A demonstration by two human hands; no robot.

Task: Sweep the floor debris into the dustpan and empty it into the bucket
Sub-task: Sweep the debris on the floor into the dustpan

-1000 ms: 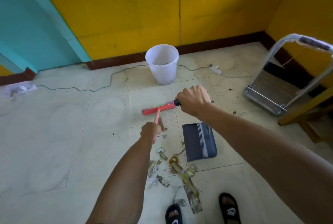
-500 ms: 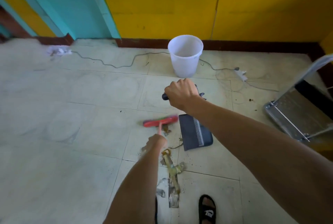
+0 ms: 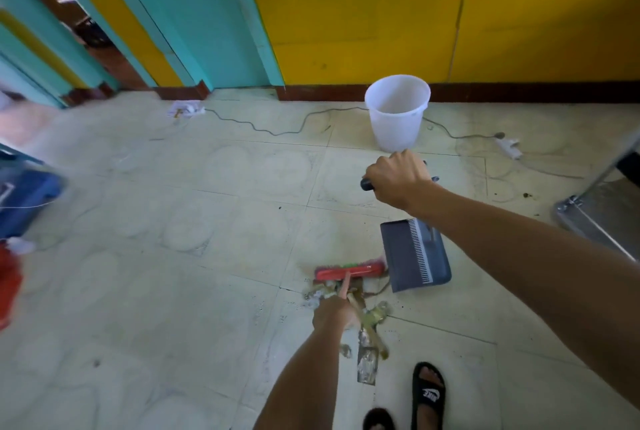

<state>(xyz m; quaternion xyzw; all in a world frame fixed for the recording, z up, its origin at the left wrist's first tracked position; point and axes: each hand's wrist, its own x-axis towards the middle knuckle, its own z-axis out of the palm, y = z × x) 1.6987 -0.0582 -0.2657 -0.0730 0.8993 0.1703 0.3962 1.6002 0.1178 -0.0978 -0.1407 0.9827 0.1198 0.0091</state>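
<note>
On a pale tiled floor [image 3: 225, 222] beside a yellow wall, a person sweeps debris [image 3: 367, 322] toward a dark ribbed dustpan [image 3: 414, 256]. Left hand [image 3: 334, 312] is wrapped around the pink handle of a red-headed broom [image 3: 349, 271], whose bristles sit just beside the pan's open edge. Right hand [image 3: 398, 180] is clenched on the dustpan's black upright grip. Keeping the pan's lip flat to the tile and drawing short strokes would likely stop the crumpled, shiny scraps sliding under. A translucent white plastic bucket [image 3: 396, 114] stands well apart, near the wall.
</note>
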